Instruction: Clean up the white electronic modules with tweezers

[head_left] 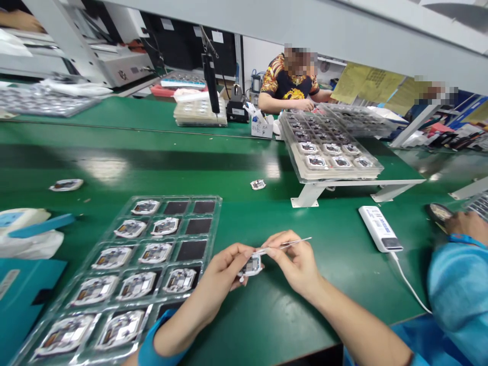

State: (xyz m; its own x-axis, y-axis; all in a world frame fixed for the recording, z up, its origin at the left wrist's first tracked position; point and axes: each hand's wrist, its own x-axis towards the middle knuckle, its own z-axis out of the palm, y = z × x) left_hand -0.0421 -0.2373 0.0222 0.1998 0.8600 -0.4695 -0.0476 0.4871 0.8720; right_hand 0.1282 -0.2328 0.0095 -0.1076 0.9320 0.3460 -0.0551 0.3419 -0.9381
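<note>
Now the module sits pinched in the left hand (right hand clamps tweezers alongside).

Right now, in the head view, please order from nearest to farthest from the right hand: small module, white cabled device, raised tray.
1. small module, just left of the right hand, by its tweezers.
2. white cabled device, to the right.
3. raised tray, farther back, on its stand.

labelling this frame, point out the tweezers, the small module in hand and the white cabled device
tweezers (295, 242): head view, middle of the bare shaft
small module (251, 265): head view, its exposed face
white cabled device (377, 226): head view, top face
</note>
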